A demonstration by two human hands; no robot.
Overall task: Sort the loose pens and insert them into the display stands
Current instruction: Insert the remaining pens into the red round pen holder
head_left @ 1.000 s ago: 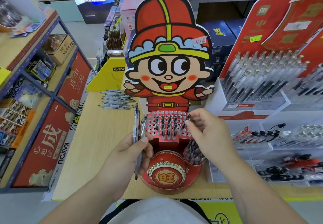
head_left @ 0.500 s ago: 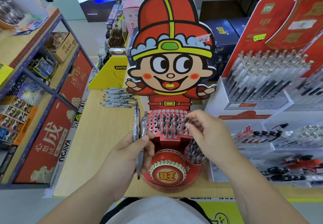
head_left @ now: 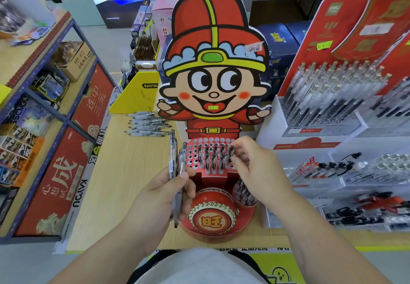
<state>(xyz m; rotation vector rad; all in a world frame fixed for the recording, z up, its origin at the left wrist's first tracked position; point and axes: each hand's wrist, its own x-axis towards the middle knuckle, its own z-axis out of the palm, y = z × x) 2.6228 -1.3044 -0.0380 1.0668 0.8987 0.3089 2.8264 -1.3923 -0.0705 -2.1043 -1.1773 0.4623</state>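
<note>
Head view: right hand (head_left: 255,173) grip pinches dark-capped clear plastic pen (head_left: 231,150) at right edge of red perforated cardboard stand (head_left: 192,158); left hand (head_left: 164,195) grip clasps two clear spare pens (head_left: 173,150) upright. Suggest: keep pen vertical, seat straight into hole.

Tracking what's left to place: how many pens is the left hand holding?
2. A taller clear pen stands on the left side of the left hand, and a second pen sits lower, right beside it. Both are roughly upright. Others could be hidden behind the hand.
</note>
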